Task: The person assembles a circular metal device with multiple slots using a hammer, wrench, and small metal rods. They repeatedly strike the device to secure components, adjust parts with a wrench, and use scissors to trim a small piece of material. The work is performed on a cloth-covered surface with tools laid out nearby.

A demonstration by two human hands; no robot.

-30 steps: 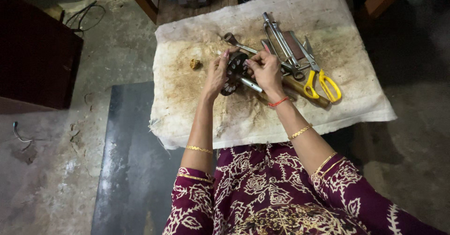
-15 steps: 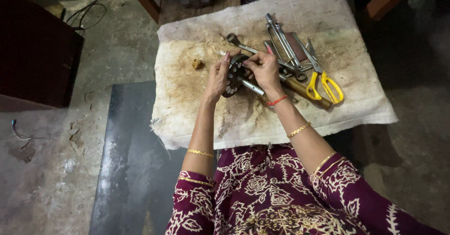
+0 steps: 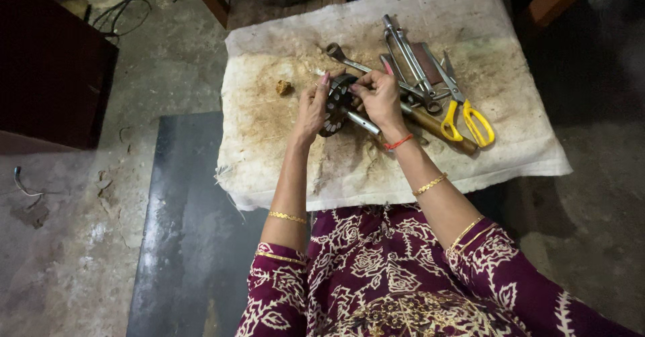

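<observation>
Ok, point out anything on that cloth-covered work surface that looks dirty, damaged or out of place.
The white cloth is heavily stained brown, worst around its middle, and its near-left corner is frayed. A small brownish lump lies alone left of the hands. The left hand and right hand hold a dark toothed metal wheel on a shaft; it shows no plain damage.

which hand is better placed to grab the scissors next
Right, probably. The right hand sits on the near side of the dark wheel, closest to the yellow-handled scissors lying to its right on the cloth. The left hand would have to cross over the wheel.
</observation>
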